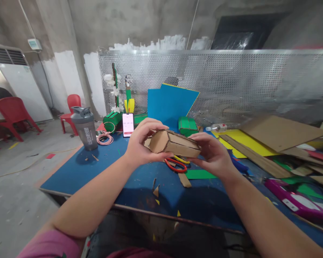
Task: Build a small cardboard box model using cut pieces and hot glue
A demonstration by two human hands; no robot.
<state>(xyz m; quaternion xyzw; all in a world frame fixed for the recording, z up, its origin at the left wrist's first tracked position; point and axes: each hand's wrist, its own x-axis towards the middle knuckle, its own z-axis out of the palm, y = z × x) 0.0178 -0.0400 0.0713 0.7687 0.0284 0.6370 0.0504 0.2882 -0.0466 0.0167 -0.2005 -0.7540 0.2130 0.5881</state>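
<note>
A small brown cardboard box point(181, 145) with angled sides is held up over the table between both hands. My left hand point(142, 141) grips its left end, thumb below and fingers on top. On the right end, my right hand point(211, 150) is closed around it the same way. Right under the box lie scissors point(177, 166) with red and yellow handles, their blades hidden. A green paper strip point(200, 174) and a cardboard scrap point(185, 180) rest beside them.
A grey shaker bottle point(86, 130), a coiled pink cable point(104, 138) and an upright phone point(128, 125) stand left. Behind are blue boards point(169, 104) and a green box point(187, 125). Cardboard sheets point(282, 132) and a magenta power strip point(296, 199) lie right.
</note>
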